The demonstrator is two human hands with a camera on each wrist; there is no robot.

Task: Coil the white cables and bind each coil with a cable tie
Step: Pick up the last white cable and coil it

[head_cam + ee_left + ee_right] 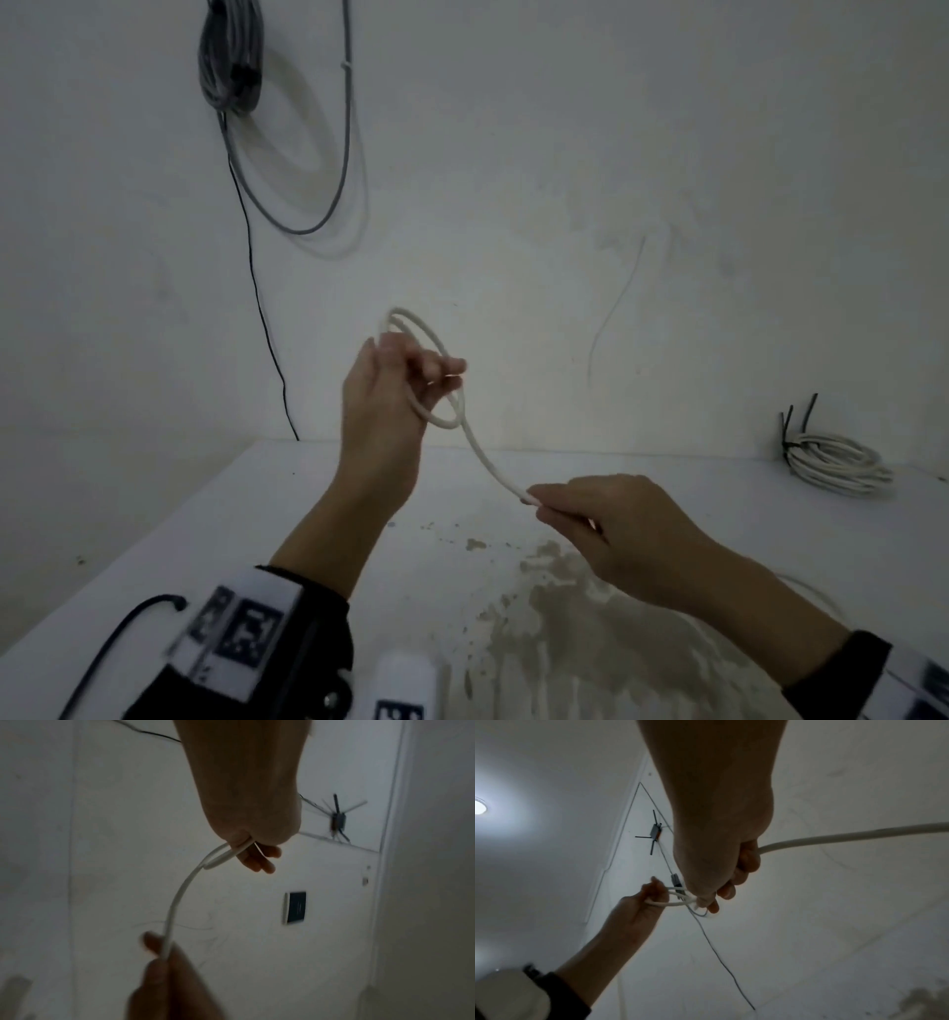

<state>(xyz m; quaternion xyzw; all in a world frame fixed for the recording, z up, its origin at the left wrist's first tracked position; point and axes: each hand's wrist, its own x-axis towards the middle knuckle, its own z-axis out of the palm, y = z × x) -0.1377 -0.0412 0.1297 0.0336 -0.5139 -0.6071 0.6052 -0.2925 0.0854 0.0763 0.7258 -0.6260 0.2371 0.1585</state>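
A stained white table (215, 524) carries a bound white cable coil (834, 462) far right.

The left hand (382, 390) is raised above the far middle of the tabletop (205, 514), with a small coil (426, 370) looped round its fingers. From the coil the cable (488, 462) runs down and right to the right hand (616, 529), nearer and lower. A bound coil (837, 462) lies at the far right of the tabletop, against the wall (565, 154). A cable bundle (231, 56) hangs on the wall at far left.
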